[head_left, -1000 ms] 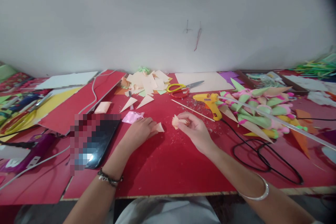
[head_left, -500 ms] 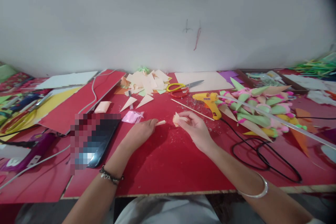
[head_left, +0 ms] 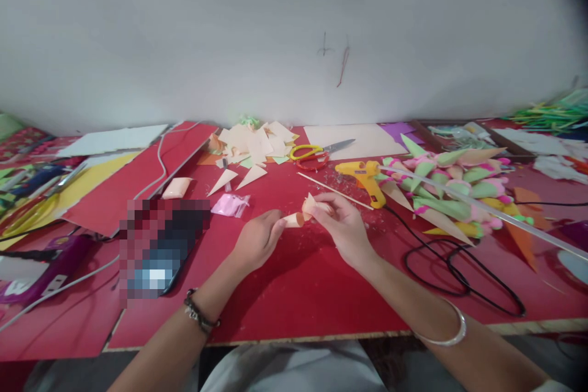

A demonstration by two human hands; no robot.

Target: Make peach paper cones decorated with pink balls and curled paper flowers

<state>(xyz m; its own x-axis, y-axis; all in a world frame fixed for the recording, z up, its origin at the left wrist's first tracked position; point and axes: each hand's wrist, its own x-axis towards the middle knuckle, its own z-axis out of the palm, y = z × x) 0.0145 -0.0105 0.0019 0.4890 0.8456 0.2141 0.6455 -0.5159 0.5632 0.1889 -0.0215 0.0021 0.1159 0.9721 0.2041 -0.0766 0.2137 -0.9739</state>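
My left hand (head_left: 261, 236) is closed around a cream rolled paper piece (head_left: 292, 220), its open round end facing right. Opposite it, my right hand (head_left: 344, 226) pinches a small peach piece with a pointed tip (head_left: 311, 207); the fingers hide part of it and its material is unclear. The two held pieces are very close together, over the red tabletop (head_left: 294, 294). Just beyond my right hand lie a thin stick (head_left: 333, 188) and a yellow glue gun (head_left: 367, 180). A pink packet (head_left: 230, 204) is left of my left hand.
Scissors (head_left: 316, 153) and a pile of cream paper cuttings (head_left: 252, 141) lie at the back. Green and pink cone-shaped crafts (head_left: 445, 184) are heaped at right, beside a looped black cord (head_left: 441, 282). On the left are a phone (head_left: 184, 257) and a purple power strip (head_left: 50, 269).
My left hand has moved right and turned, bringing the rolled paper's open end into view beside the peach piece. My right hand keeps its hold and has barely moved.
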